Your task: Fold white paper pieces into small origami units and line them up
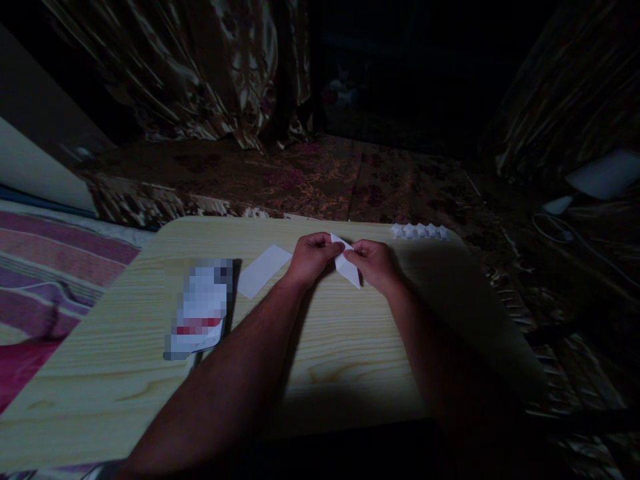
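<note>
Both my hands meet over the far middle of a light wooden table (325, 347). Between them is a small white folded paper piece (347, 265), pointed at both ends. My left hand (311, 259) pinches its upper left edge with closed fingers. My right hand (375, 264) pinches its right side, fingers also closed. A flat white paper rectangle (263, 270) lies on the table just left of my left hand.
A row of several small folded white paper pieces (421, 231) sits at the table's far right edge. A blurred white and red packet (201, 309) lies on the left. A striped blanket (45, 267) is at left, dark patterned fabric behind, white cables (560, 230) at right.
</note>
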